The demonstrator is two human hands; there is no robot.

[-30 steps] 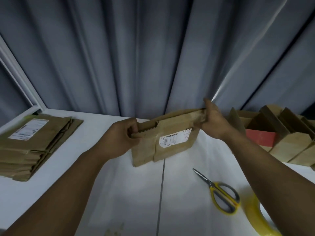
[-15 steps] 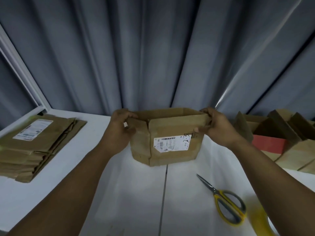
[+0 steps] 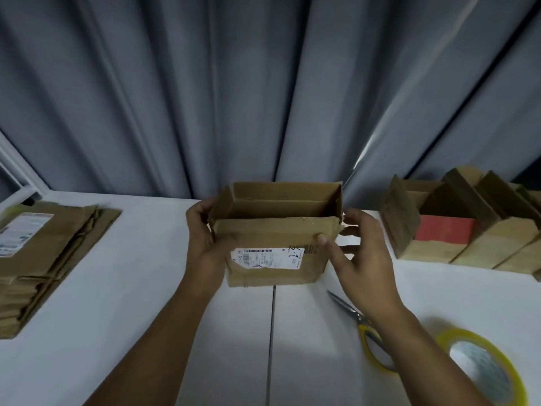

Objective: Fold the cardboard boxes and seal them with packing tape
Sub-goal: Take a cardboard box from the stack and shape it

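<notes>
From the head view, an opened-up box (image 3: 275,268) stands at mid-desk (image 3: 140,288), its top open and its label facing the camera. The left hand (image 3: 205,238) grips its left end, fingers curled round the edge. The right hand (image 3: 363,259) pinches the right corner (thumb on the front wall). Scissors (image 3: 348,309) and tape (image 3: 515,385) lie near right; flat boxes (image 3: 44,253) are stacked far left.

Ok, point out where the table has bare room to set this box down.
Widest bare patch: the white table between the stack of flattened boxes and the cardboard box. Also the near strip in front of the box, left of the scissors. The right is crowded: scissors, tape roll, and folded boxes.
</notes>
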